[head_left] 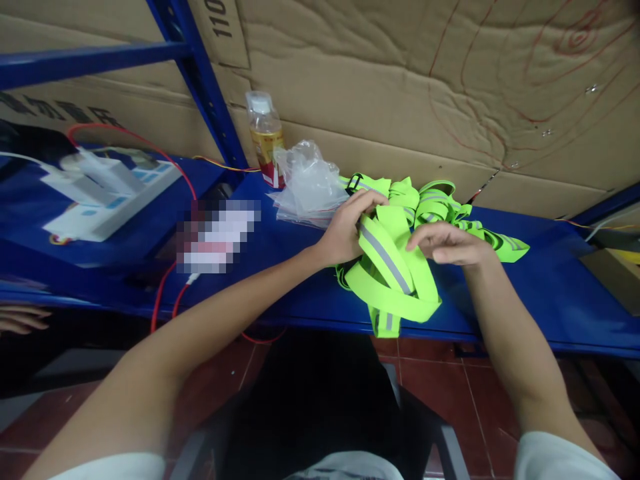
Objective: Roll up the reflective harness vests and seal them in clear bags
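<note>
Lime-green strap, looped between both hands, left gripping it

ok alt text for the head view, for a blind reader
A person's left hand holds a looped neon-yellow reflective strap over a blue table, right hand beside it. Farther back lie more straps, clear plastic bags and an upright bottle.

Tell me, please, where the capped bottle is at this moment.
In the head view, the bottle stands left of centre at the back of the blue table, by the cardboard and just beside the clear plastic bags, beyond the left hand.
</note>
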`<state>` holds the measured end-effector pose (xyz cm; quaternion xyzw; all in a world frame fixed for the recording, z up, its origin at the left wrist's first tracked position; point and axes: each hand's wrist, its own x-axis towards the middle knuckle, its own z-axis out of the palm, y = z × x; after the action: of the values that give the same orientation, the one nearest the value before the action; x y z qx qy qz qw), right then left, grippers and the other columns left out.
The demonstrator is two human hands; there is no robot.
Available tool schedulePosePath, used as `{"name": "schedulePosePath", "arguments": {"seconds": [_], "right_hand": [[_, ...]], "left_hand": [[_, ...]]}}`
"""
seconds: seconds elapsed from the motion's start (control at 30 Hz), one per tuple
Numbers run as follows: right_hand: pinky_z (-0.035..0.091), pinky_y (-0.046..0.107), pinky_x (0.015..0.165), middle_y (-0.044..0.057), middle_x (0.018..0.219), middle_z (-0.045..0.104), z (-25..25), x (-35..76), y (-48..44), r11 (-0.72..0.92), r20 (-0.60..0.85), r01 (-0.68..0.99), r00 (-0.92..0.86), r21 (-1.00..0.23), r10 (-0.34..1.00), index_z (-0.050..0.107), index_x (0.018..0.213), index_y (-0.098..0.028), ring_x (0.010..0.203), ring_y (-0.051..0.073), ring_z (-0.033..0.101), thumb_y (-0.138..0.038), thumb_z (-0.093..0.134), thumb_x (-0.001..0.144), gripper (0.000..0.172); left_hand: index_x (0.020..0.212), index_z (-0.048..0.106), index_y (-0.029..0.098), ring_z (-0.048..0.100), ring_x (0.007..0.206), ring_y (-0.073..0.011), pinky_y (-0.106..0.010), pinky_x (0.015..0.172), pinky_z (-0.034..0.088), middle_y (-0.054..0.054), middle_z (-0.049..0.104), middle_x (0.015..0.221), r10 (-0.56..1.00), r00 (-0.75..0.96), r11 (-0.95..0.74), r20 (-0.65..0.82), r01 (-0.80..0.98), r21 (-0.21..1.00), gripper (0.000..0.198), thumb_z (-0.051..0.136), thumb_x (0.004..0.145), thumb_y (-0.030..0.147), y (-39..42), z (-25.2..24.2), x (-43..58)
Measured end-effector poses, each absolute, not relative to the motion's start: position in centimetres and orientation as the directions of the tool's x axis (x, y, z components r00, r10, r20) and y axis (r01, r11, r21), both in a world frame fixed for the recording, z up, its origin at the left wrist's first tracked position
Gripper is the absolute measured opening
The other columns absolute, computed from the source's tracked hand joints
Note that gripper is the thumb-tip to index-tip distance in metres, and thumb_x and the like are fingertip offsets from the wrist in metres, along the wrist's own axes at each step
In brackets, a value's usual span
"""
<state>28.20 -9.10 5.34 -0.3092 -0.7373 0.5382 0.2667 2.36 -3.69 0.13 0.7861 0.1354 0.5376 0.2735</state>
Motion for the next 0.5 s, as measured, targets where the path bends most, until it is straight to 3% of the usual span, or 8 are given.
{"name": "schedulePosePath", "arguments": {"seconds": [0.07,0.13,0.27,0.4,0.5], "right_hand": [[0.047,0.028,0.050,-0.008,0.052,0.058,5.3,27.7,-8.9,0.216,0.101,0.177,-0.501,-0.960,0.859,0.074,0.118,-0.026,0.041,0.013,0.053,-0.058,0.083,0.086,0.046],[0.047,0.027,0.050,-0.011,0.053,0.058,5.1,27.0,-8.6,0.210,0.120,0.212,-0.373,-0.954,0.920,0.067,0.130,-0.029,0.041,0.013,0.054,-0.052,0.086,0.086,0.053],[0.048,0.027,0.053,-0.011,0.060,0.062,4.1,25.3,-8.2,0.295,0.205,0.272,-0.316,-0.916,0.926,0.069,0.121,-0.029,0.051,0.013,0.058,-0.038,0.103,0.063,0.068],[0.061,0.037,0.074,0.000,0.084,0.078,2.8,24.0,-7.7,0.387,0.293,0.236,-0.352,-0.891,0.889,0.079,0.103,-0.025,0.083,0.023,0.073,-0.041,0.101,0.064,0.048],[0.062,0.040,0.075,0.002,0.084,0.079,2.4,24.5,-7.1,0.351,0.298,0.181,-0.265,-0.919,0.917,0.081,0.095,-0.026,0.085,0.025,0.075,-0.046,0.095,0.074,0.032]], "left_hand": [[0.111,0.059,0.027,0.062,0.097,-0.0214,-0.038,0.083,0.053,-0.006,0.064,0.108,0.520,0.299,-0.827,0.800,-0.060,0.559,0.023,0.072,0.096,0.039,-4.0,0.5,2.4],[0.111,0.055,0.027,0.061,0.095,-0.0199,-0.037,0.082,0.053,-0.004,0.063,0.107,0.559,0.229,-0.810,0.797,-0.058,0.584,0.024,0.069,0.099,0.043,-4.2,0.6,2.5],[0.110,0.046,0.028,0.061,0.089,-0.0173,-0.034,0.076,0.053,-0.002,0.061,0.102,0.632,0.161,-0.761,0.758,-0.057,0.646,0.032,0.065,0.102,0.052,-4.3,0.3,3.1],[0.112,0.042,0.030,0.060,0.091,-0.0185,-0.036,0.078,0.054,-0.002,0.059,0.104,0.621,0.151,-0.770,0.769,-0.067,0.635,0.035,0.061,0.103,0.058,-4.1,-0.4,3.4],[0.117,0.041,0.030,0.061,0.097,-0.0198,-0.038,0.082,0.055,-0.004,0.059,0.110,0.562,0.201,-0.807,0.802,-0.077,0.585,0.036,0.055,0.104,0.060,-4.1,-0.5,3.1]]}}
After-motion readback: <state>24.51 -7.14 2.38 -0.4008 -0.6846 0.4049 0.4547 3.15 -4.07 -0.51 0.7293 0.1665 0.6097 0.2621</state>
